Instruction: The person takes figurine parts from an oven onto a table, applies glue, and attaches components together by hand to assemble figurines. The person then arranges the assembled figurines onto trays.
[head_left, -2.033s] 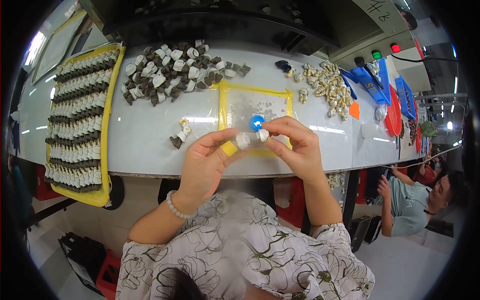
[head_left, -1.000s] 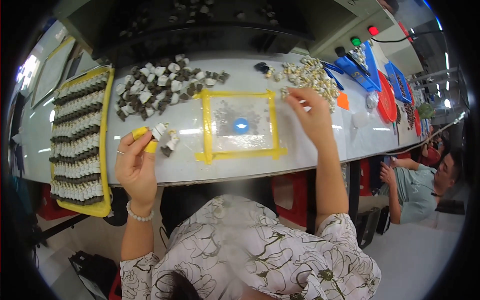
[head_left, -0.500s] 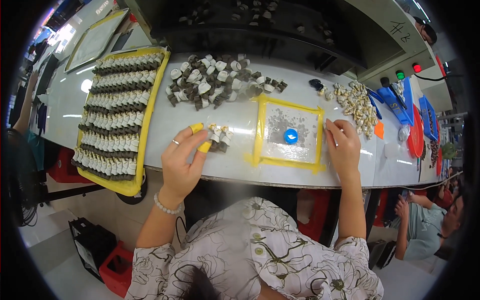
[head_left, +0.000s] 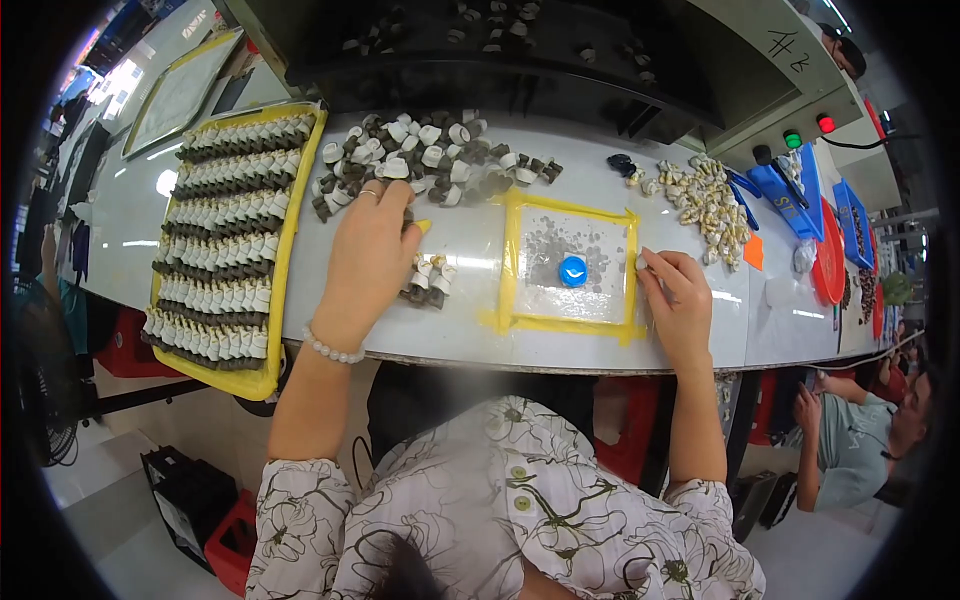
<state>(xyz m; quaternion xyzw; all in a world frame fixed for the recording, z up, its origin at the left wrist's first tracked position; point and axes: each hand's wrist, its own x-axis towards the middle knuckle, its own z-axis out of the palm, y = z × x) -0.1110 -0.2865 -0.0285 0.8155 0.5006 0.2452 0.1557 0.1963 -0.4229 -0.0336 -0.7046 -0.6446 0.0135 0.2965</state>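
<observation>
your left hand's fingers (head_left: 385,200) curl loosely over the heap of small white-and-dark cylindrical parts (head_left: 430,160), just ahead; your right hand (head_left: 675,290) pinches something small beside the yellow-taped square (head_left: 570,265).

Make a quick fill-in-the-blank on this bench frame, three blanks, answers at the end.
1. The blue round cap lies inside a square marked with ____ tape.
2. The left hand rests beside a small cluster of parts, while the ____ hand sits at the taped square's edge.
3. The tray of rowed parts lies to the person's ____.

Answers: yellow; right; left
</observation>
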